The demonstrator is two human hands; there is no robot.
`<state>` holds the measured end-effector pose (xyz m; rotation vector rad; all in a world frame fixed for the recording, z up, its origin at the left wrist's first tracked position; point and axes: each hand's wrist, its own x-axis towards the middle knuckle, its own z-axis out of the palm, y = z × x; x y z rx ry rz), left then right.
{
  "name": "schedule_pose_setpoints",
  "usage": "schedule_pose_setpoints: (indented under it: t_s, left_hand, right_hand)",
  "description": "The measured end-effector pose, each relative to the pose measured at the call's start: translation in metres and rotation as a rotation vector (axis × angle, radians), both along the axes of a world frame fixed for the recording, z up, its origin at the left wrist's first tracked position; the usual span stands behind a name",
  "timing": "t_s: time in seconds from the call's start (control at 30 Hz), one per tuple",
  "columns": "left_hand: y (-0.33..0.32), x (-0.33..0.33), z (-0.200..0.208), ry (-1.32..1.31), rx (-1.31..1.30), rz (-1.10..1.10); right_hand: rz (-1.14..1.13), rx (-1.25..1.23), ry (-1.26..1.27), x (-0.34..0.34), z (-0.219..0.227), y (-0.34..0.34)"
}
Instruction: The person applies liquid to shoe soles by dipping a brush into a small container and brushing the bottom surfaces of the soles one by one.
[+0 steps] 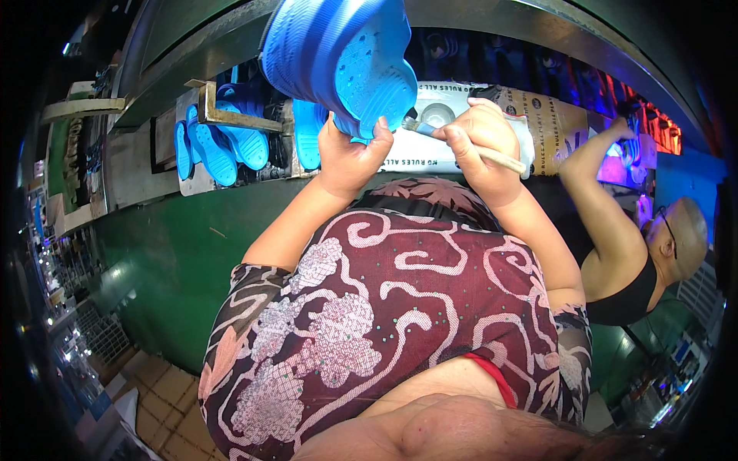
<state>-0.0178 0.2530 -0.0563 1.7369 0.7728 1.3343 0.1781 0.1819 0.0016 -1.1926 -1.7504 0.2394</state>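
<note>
In my left hand [347, 160] a blue rubber shoe sole [377, 65] is held up, with the thumb pressed on its lower edge. Its inner face, dotted with small marks, shows toward me, and the ribbed side wall curves away on the left. My right hand [486, 146] is closed round a flat brush [501, 159] with a pale handle. The brush's bristles are at the lower right edge of the sole; whether they touch it I cannot tell. Behind the brush, a round grey dish [438, 114] is partly hidden by my right hand.
More blue soles [211, 150] lie on the bench at the left, beside a metal bracket [238, 115]. Printed white sheeting [415, 160] and brown card [565, 119] cover the bench. A metal rail crosses above. At the right another person [615, 230] reaches toward the bench.
</note>
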Motion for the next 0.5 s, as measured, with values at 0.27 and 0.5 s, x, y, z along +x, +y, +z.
schedule_pose_setpoints:
  t_s: [0.27, 0.5]
  left_hand:
    - [-0.002, 0.002, 0.016, -0.018, -0.113, -0.009]
    - [0.001, -0.001, 0.018, 0.075, 0.003, -0.005]
  right_hand:
    - [-0.028, 0.004, 0.087, 0.004, -0.002, 0.003]
    - [-0.075, 0.026, 0.102, 0.004, -0.006, -0.001]
